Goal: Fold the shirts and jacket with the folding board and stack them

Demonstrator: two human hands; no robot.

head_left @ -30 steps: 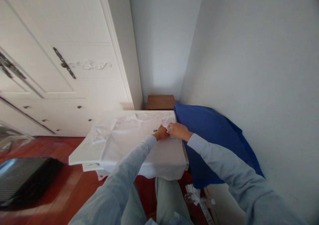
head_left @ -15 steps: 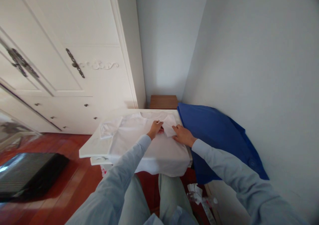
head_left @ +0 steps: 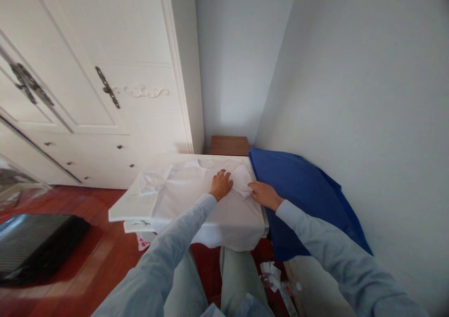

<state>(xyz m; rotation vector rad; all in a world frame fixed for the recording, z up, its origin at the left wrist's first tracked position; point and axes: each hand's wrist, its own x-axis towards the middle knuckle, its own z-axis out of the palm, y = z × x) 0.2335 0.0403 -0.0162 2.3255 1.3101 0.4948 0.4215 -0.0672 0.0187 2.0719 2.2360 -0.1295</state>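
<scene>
A white T-shirt [head_left: 196, 200] lies spread face up on a small white table [head_left: 121, 209], its hem hanging over the near edge. The right sleeve [head_left: 241, 177] is folded inward over the chest. My left hand [head_left: 220, 184] lies flat on the shirt beside that sleeve, fingers stretched out. My right hand [head_left: 264, 194] rests at the shirt's right edge, fingertips pinching the sleeve's lower corner. Both arms wear light grey-blue sleeves.
A blue cloth [head_left: 301, 190] drapes to the right against the wall. A brown wooden stand [head_left: 229, 145] sits behind the table. White wardrobe doors [head_left: 98, 74] fill the left. A black bag [head_left: 35, 247] lies on the red wood floor; crumpled plastic [head_left: 277, 275] is near my legs.
The sleeve, bunched in both hands a second ago, now lies folded flat on the chest. My left hand has opened and pressed down; my right hand slid to the sleeve's lower corner.
</scene>
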